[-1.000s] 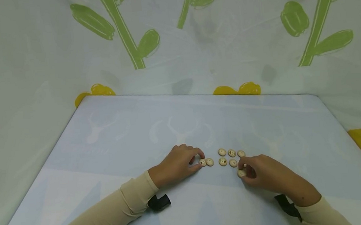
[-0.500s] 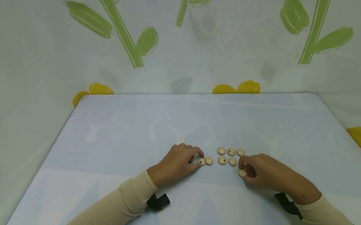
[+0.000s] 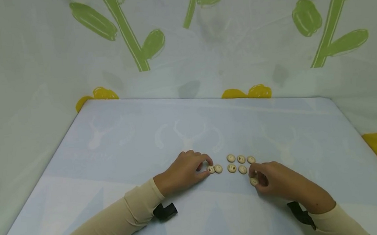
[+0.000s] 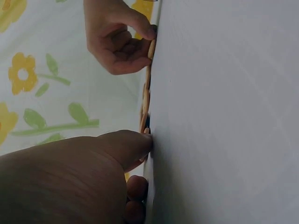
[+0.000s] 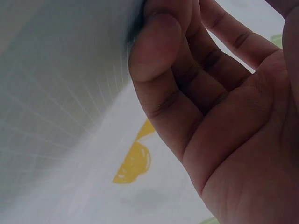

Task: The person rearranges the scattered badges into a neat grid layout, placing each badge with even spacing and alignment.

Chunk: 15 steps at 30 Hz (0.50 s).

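My left hand (image 3: 185, 172) pinches a small round wooden disc (image 3: 211, 169) with dark marks between thumb and forefinger, at the left end of the group. Right beside it, overlapping in the head view, lies a plain-looking disc (image 3: 218, 169). On the other side, my right hand (image 3: 274, 179) holds a pale disc (image 3: 254, 181) by its edges, close to the tabletop. Between the hands several more discs (image 3: 232, 168) lie in two short rows, some with dark face-like marks. In the right wrist view the fingers (image 5: 156, 49) are curled and the disc is hidden.
The discs lie on a pale blue and white tabletop (image 3: 137, 136) with faint antler patterns. A white cloth (image 3: 177, 59) printed with green leaves and yellow flowers rises behind it. Black straps (image 3: 165, 211) sit at both wrists.
The disc in my right hand has shifted slightly to the right and turned a little. My left hand and the other discs stay in place.
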### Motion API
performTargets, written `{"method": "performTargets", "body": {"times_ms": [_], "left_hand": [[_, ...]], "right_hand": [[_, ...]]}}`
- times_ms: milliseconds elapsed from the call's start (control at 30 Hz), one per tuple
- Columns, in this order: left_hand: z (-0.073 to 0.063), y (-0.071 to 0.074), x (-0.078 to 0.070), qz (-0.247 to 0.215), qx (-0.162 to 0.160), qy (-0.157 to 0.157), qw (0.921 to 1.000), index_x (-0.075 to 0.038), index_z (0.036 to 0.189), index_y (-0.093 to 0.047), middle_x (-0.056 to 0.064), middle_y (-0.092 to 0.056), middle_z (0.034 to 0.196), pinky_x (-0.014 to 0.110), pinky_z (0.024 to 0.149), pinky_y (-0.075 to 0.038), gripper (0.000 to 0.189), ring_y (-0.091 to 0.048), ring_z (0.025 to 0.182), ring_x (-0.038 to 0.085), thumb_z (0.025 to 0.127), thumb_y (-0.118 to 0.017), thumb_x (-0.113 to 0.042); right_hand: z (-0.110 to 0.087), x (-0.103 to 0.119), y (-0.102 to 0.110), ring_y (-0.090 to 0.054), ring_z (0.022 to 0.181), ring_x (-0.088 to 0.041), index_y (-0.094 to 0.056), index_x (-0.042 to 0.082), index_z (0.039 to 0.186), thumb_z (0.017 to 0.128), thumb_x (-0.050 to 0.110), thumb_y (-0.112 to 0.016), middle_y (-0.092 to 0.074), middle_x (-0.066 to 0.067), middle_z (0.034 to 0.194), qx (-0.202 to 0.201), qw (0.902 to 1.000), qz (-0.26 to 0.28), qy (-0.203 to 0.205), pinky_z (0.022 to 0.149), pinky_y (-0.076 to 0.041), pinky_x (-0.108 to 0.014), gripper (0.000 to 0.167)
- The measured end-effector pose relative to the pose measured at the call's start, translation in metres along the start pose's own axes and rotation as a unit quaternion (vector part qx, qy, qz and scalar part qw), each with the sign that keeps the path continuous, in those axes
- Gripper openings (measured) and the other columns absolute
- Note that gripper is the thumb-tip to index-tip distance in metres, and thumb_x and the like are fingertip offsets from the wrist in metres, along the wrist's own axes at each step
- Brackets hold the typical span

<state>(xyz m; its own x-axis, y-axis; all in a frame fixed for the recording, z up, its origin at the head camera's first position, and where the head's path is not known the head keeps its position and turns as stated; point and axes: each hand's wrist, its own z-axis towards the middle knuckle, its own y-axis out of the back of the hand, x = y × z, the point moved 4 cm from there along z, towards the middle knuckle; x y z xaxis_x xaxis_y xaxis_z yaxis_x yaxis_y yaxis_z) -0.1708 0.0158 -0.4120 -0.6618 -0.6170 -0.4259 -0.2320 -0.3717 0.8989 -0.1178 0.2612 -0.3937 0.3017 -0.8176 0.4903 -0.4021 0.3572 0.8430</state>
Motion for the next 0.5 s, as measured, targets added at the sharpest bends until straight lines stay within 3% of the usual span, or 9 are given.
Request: {"method": "performTargets", "body": {"times_ms": [500], "left_hand": [[0.0008, -0.0034, 0.0026, -0.003, 0.002, 0.003, 1.0, -0.025, 0.11, -0.071, -0.012, -0.053, 0.072, 0.027, 0.072, -0.038, 0.021, -0.047, 0.073, 0.007, 0.09, -0.074, -0.031]], "right_hand": [[-0.0006, -0.0013, -0.0002, -0.045, 0.064, 0.001, -0.063, 0.015, 0.098, 0.081, 0.001, -0.072, -0.051, 0.012, 0.07, -0.001, 0.9999, -0.001, 0.012, 0.057, -0.041, -0.02, 0.024]]}}
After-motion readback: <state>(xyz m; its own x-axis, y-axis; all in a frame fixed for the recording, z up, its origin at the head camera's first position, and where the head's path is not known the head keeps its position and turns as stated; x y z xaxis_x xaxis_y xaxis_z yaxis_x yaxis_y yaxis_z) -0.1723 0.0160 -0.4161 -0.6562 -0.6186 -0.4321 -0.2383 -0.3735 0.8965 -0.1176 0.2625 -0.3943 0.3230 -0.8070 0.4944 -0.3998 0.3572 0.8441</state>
